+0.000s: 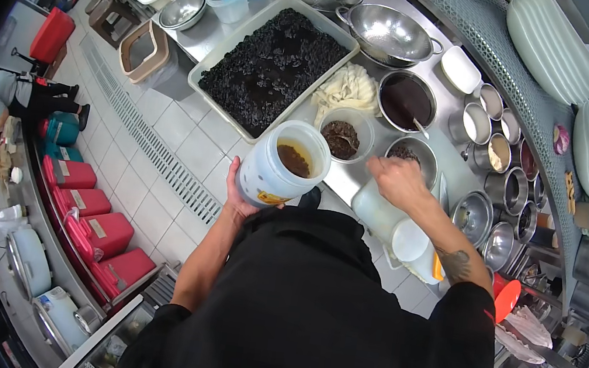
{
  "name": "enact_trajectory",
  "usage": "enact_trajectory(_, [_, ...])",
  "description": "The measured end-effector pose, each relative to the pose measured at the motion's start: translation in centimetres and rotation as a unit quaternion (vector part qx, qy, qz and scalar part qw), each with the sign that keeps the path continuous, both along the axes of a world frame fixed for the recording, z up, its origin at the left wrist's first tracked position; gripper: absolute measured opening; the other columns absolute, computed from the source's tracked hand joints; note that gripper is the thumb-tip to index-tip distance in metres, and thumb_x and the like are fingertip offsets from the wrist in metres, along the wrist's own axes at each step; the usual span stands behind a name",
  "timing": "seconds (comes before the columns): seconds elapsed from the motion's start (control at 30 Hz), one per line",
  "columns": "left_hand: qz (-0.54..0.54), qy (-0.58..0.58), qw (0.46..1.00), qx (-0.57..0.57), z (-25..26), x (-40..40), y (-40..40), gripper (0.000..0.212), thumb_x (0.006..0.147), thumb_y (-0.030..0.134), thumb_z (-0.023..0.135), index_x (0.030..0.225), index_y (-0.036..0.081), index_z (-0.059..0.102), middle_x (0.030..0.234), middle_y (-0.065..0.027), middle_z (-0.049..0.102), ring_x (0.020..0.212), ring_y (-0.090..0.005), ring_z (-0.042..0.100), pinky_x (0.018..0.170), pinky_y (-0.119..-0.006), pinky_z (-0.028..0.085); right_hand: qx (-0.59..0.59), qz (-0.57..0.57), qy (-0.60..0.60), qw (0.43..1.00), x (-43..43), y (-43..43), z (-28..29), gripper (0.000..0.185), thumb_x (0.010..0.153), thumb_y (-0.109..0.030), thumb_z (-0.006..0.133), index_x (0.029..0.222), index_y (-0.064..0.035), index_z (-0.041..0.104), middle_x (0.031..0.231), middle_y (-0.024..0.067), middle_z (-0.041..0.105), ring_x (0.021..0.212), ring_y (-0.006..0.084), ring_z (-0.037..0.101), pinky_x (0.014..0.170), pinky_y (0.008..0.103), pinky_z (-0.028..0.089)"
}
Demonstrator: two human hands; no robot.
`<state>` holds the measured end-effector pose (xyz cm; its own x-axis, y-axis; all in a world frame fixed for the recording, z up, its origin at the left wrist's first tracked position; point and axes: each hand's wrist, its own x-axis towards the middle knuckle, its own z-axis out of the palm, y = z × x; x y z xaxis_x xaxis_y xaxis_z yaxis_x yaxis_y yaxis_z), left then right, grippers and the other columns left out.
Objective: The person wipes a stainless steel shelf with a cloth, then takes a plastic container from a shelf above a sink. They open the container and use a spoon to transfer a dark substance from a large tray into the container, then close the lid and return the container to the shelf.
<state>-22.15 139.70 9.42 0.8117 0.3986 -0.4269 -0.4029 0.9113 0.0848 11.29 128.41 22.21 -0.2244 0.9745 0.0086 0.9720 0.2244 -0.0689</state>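
Note:
My left hand (240, 191) holds a white plastic jar (285, 163) from below and its side; the jar is uncapped and has brown contents in yellowish liquid. My right hand (398, 181) is at the near rim of a steel bowl (425, 159) with dark bits in it, its fingers bent together; whether they pinch something cannot be told. Between the hands stands a clear plastic tub (346, 135) of dark brown paste. Behind it lie a crumpled cream cloth (348, 92) and a steel bowl of dark liquid (407, 101) with a spoon handle sticking out.
A large tray (273, 72) of black, lumpy food lies at the left of the steel counter. Colanders (389, 33) stand behind. Steel containers (506, 189) and empty bowls (472, 216) crowd the right, under a shelf of stacked plates (549, 47). Another person (21, 95) bends at the far left.

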Motion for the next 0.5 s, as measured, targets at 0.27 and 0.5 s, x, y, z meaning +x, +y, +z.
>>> enact_trajectory(0.27, [0.004,-0.055,0.998,0.014,0.1,0.2,0.2,0.086,0.083,0.08,0.031,0.148,0.024,0.034,0.148,-0.0171,0.038,0.122,-0.0518,0.047,0.072,-0.073,0.047,0.044,-0.24,0.241,0.939,0.9,-2.2,11.0,0.018,0.094,-0.018,0.06,0.089,-0.0022,0.066,0.067,0.019,0.06,0.055,0.0316,0.061,0.052,0.0382,0.045])
enact_trajectory(0.5, [-0.037,-0.088,0.995,0.031,0.5,1.6,1.0,0.087,0.082,0.078,0.038,0.148,0.022,0.035,0.149,-0.016,0.039,0.126,-0.048,0.045,0.085,-0.075,0.042,0.053,-0.063,0.258,0.963,-2.6,-1.0,13.5,0.011,0.089,-0.011,0.065,0.086,-0.0006,0.066,0.066,0.0119,0.062,0.055,0.0213,0.062,0.05,0.0327,0.047])
